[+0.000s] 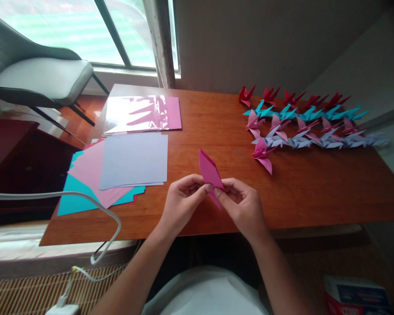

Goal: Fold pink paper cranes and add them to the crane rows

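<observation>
Our left hand [180, 199] and right hand [245, 204] pinch a folded magenta paper diamond [210, 169] near the brown wooden table's front edge [298, 221], apart from lilac paper sheets [136, 157], the red-and-blue box [357, 295] too blurred to read.

1 chair [44, 78] near 1 window [62, 33], 1 curtain [160, 41], 1 white cable [52, 194]

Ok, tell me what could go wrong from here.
1. The folded pink paper is pinched between the fingertips of the left hand and right hand; uneven pressure might crease it off line.
2. The nearest bright pink paper bird stands just beyond the right hand, so an outward sweep could knock it.
3. The pale lilac sheets lie loose on the fanned pile, and a brush from the left hand might shift them.
</observation>
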The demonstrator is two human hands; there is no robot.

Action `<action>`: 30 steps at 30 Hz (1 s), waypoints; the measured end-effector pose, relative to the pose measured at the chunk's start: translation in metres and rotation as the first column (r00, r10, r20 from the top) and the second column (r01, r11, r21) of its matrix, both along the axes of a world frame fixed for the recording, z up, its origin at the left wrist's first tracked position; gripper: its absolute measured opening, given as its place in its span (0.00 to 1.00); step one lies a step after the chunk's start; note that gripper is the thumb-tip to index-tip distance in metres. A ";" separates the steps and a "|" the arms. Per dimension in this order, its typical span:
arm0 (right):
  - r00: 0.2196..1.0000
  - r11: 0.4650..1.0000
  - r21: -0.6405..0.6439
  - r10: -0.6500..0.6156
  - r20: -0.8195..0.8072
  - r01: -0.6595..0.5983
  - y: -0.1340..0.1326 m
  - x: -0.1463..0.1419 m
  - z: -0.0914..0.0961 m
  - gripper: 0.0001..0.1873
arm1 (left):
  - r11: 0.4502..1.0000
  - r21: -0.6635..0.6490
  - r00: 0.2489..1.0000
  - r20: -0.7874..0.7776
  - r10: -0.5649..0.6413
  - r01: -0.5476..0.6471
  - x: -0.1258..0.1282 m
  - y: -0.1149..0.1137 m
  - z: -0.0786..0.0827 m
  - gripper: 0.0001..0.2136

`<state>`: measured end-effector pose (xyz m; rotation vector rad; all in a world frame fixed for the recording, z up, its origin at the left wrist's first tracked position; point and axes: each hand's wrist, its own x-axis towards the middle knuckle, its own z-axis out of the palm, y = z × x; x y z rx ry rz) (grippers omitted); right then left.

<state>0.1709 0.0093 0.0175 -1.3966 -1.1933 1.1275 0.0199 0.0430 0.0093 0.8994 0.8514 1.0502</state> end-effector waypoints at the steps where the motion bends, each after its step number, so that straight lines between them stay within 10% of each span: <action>1: 0.999 1.000 0.007 0.022 0.029 -0.022 0.000 0.000 0.001 0.07 | 1.000 -0.001 1.000 -0.011 -0.001 0.001 0.000 0.000 -0.001 0.07; 12: 1.000 0.998 0.064 -0.016 -0.026 0.017 0.003 0.008 0.001 0.04 | 0.995 0.045 0.977 -0.199 -0.078 0.088 -0.002 -0.002 0.004 0.11; 19: 0.973 0.970 -0.110 0.205 -0.104 -0.216 0.009 0.013 0.010 0.08 | 0.983 0.163 0.938 -0.346 -0.021 0.082 -0.003 -0.004 0.000 0.13; 30: 0.997 0.995 0.069 0.070 0.038 -0.073 0.013 0.015 0.001 0.03 | 0.964 0.083 0.942 -0.248 -0.225 0.252 -0.001 -0.002 -0.002 0.14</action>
